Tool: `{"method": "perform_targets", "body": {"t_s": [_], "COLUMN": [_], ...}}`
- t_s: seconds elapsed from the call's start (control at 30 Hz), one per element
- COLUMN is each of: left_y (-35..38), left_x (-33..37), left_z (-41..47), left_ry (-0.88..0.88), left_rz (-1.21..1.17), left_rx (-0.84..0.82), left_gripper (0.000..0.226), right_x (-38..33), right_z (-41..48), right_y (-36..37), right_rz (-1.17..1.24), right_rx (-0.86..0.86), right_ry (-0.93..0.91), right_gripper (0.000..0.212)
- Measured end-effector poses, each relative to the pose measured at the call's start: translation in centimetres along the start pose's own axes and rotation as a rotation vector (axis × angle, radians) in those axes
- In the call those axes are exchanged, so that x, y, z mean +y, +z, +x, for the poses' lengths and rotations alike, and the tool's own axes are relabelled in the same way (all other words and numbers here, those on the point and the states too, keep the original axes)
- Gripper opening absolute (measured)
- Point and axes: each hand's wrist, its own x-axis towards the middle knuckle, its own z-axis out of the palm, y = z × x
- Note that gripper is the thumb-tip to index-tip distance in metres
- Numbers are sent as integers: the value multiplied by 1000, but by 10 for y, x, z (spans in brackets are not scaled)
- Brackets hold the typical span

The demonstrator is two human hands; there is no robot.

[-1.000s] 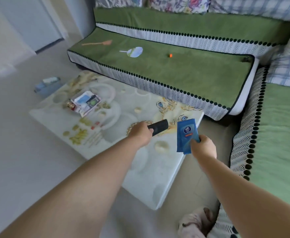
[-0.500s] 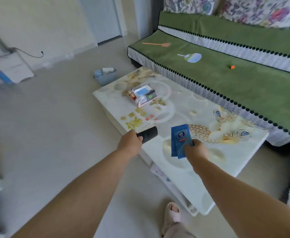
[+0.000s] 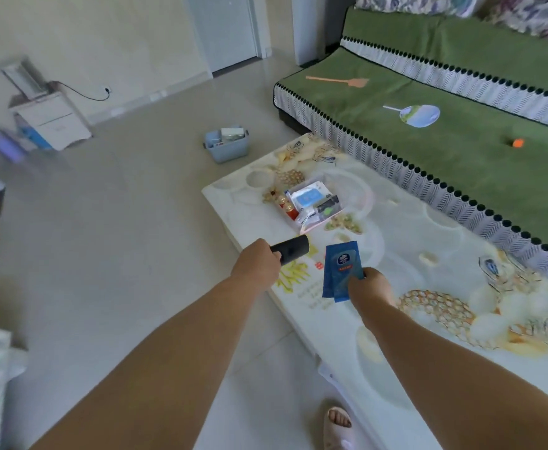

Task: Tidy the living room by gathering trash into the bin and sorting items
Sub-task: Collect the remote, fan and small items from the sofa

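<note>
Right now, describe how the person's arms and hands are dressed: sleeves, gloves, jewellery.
The left forearm and right forearm are bare, no sleeve in view. The left hand and right hand wear no gloves; no watch or bracelet shows at either wrist.

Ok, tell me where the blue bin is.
In the head view the blue bin sits on the floor, past the far corner of the table, left of the sofa.

Nothing here can be read. The blue packet (image 3: 342, 271) bears a round white logo and an orange strip, both too blurred. The gold characters (image 3: 293, 276) printed on the counter (image 3: 428, 228) are illegible too.
</note>
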Motion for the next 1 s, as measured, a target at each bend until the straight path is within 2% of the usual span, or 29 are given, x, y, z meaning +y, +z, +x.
{"method": "perform_targets", "body": {"t_s": [0.3,0.5,0.67,0.83,1.0], "left_y": [-55,-95,-114,-110,-97], "left_x": [-19,-41,-52,-41,-9], "left_z": [122,222,283,335,385], "left_ry": [58,181,240,282,312], "left_rz": [29,24,67,115,190], "left_rx": [-41,-116,-189,-263,-309], "left_gripper": [30,30,26,34,34], "right_x": [-87,-136,-151,-153,-164], "right_z": [67,106,124,153,213], "right_y": [63,122,156,166,172], "right_rz": [5,86,171,225,245], "right_rx": [65,210,301,383,381], "right_ry": [31,140,294,401,476], "right_gripper": [25,20,19,17,21]}}
